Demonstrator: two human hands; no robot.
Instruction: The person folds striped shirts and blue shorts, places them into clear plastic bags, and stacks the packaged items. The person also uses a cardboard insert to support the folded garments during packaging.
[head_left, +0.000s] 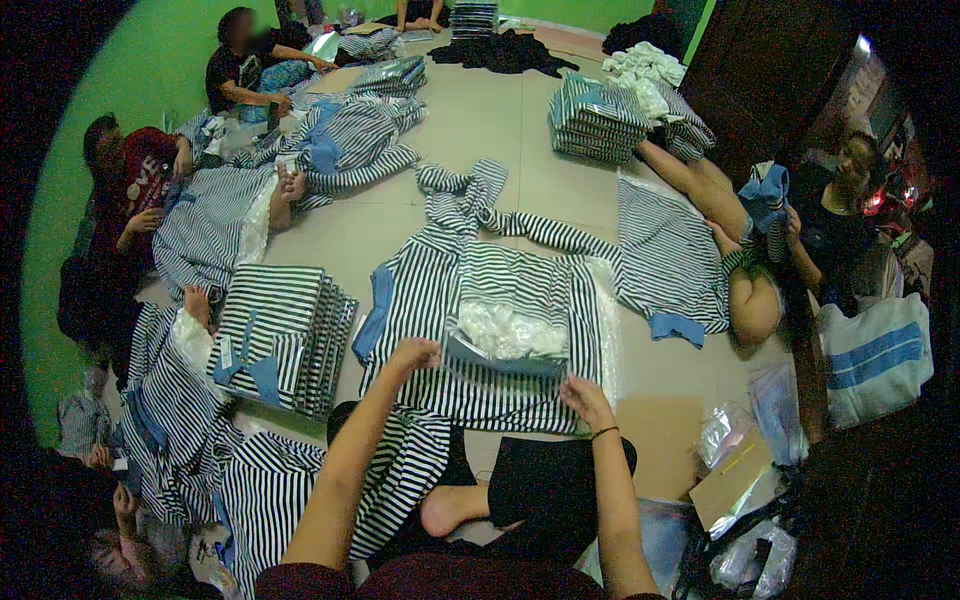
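A black-and-white striped garment (410, 315) with blue trim lies spread on the floor in front of me, its sleeves reaching away. On top of it rests a smaller striped piece (512, 275) with bunched white, glossy material (512, 330) at its near end. My left hand (415, 355) pinches the left end of a grey-blue, shiny, partly see-through strip (505, 362). At its right end are the closed fingers of my right hand (587, 402). The strip stretches between both hands, across the striped cloth. Whether it is plastic or fabric is unclear.
A tall stack of folded striped garments (265, 330) stands at my left; another stack (597, 115) is farther right. Cardboard (655, 440) and plastic packets (725, 435) lie near my right knee. Several people sit around with striped garments. A dark wooden door (765, 70) stands far right.
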